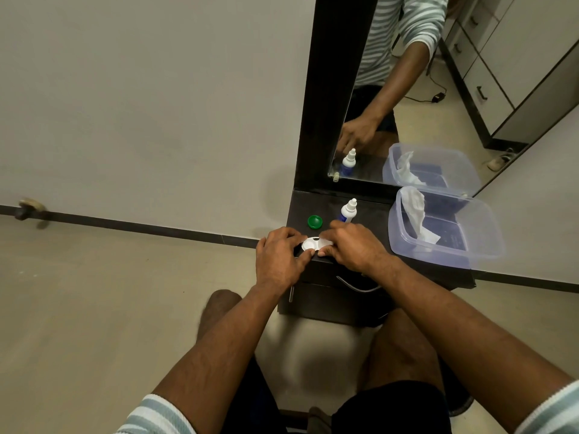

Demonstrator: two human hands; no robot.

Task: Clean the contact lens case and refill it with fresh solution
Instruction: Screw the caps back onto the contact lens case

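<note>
At the near edge of the dark cabinet top (369, 211), item one: contact lens case (314, 244), white, twin-welled, lying flat between both hands. Left well is uncapped and shows a shallow round basin; the right well is hidden under fingers, so whether it has a cap cannot be told.

Left hand (279, 256): fingers curled round the left end of the case, pinching it from the rim. Right hand (352, 247): fingers curled over the right end, gripping there.

Handling, by judgement: small, light, rigid plastic, likely slick once wet and apt to skid on the polished top. Best held by the bridge or outer rims, wells kept level so solution does not spill.

Just beyond the case, to its left: green cap (315, 221), loose, lying flat on the top.

Just beyond the case, straight back: solution bottle (347, 211), white with blue label, upright, nozzle closed as far as can be seen.

Right of the case, well apart: clear plastic tub (488, 227) holding a crumpled white tissue (418, 214).

Farthest, behind the bottle: mirror (454, 98) in a dark frame, repeating bottle and tub.
</note>
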